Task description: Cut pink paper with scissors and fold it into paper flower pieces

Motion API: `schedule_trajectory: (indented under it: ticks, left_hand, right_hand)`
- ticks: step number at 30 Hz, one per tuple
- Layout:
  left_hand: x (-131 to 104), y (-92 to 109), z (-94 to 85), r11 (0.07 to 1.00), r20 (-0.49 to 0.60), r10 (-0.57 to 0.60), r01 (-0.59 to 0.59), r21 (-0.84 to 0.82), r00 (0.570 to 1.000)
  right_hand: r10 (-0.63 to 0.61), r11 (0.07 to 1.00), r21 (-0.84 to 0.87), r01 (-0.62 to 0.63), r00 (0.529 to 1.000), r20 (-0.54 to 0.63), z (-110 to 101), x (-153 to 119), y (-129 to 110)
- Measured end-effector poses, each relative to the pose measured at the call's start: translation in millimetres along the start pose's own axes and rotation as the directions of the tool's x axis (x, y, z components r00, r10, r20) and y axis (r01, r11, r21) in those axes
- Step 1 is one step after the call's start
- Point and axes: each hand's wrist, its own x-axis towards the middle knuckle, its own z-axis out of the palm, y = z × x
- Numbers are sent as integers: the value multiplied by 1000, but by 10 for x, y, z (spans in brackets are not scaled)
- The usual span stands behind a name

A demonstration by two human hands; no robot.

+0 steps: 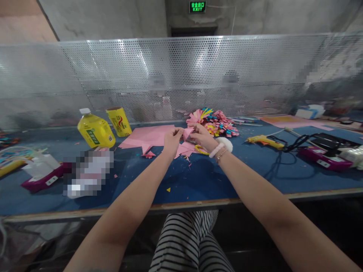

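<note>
Between my two hands, above the blue table, is a small folded piece of pink paper (187, 133). My left hand (172, 140) pinches its left side with thumb and fingertips. My right hand (204, 137) holds its right side with bent fingers. Large pink sheets (144, 136) lie just behind and left of my left hand. Pink scraps (184, 149) and a yellow-handled tool (200, 150), likely scissors, lie below my hands. A small pink folded piece (149, 154) rests left of them. Behind my right hand is a heap of pink, yellow and blue paper fringes (215, 122).
A yellow liquid bottle (95, 130) and a yellow can (119, 121) stand at left. A purple power strip (47, 179) lies farther left. At right are a yellow glue gun (264, 141), cables and another purple strip (325, 158). A perforated metal screen (181, 83) rises behind.
</note>
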Motion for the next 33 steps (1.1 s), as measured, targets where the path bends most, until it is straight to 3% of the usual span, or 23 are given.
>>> schedule_trajectory:
  ticks: [3, 8, 15, 24, 33]
  left_hand:
    - [-5, 3, -14, 996, -11, 33, -32, 79, 999]
    - [-15, -4, -25, 962, 15, 118, -118, 247, 993]
    - [-27, 14, -21, 926, 10, 161, -154, 343, 987]
    - [-26, 17, -13, 937, 50, 185, -191, 291, 982]
    - [-22, 28, -9, 979, 44, 77, -84, 188, 996]
  right_hand:
    - [73, 994, 78, -73, 997, 9, 31, -13, -17]
    - [40, 999, -16, -41, 997, -61, 25, 5, -23]
    - [42, 999, -7, -43, 998, -50, 4, 18, -10]
    - [-38, 986, -168, 21, 994, -100, -1, 18, -52]
    - [-41, 988, -154, 20, 990, -134, -20, 33, 8]
